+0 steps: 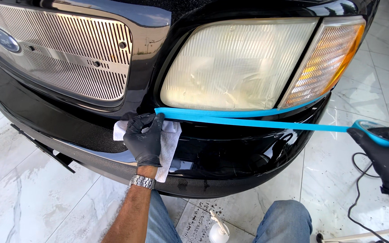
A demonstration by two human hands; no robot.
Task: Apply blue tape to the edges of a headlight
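A black vehicle's front fills the view, with a hazy yellowed headlight (pixel 237 63) and an amber corner lamp (pixel 327 58). Under the headlight runs a strip of blue masking tape (pixel 248 121). My left hand (pixel 145 139), in a black glove, presses the tape's left end against the body below the lamp and also pins a white cloth (pixel 169 148) to the black bumper (pixel 230 153). My right hand (pixel 386 155), gloved too, holds the blue tape roll (pixel 374 132) at the far right, with the tape stretched taut between both hands.
A chrome slatted grille (pixel 68 58) sits at upper left. The floor is glossy white marble tile (pixel 37 193). A white spray bottle (pixel 218 229) stands between my knees in blue jeans. A black cable (pixel 359 189) trails across the floor at right.
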